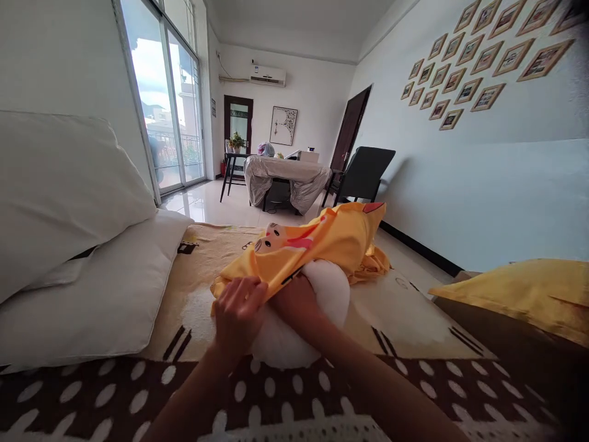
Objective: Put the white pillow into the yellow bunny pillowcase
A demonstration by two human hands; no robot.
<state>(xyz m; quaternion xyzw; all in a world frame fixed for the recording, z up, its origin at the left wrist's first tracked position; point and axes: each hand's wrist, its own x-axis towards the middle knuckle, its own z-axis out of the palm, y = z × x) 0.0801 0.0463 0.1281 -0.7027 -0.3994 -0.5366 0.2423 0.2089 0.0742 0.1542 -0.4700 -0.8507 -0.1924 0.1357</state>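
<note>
The left hand (237, 313) pinches the open edge of the yellow case (317, 242), its fingers (246, 293) closed on the cloth. The right hand is out of sight: the right arm (322, 331) runs into the case beside the white pillow (299, 319), so its grip cannot be told. The case lies on the bed (294, 399), its far end bunched beyond the pillow. It holds only part of the pillow; the near half bulges bare below the opening.

The cloth looks tight across the pillow, so the edge could slip from the pinch, or the filling could bunch in one corner. Left of the case lie two bare pillows (69, 245); right of it, a filled yellow pillow (529, 294).
</note>
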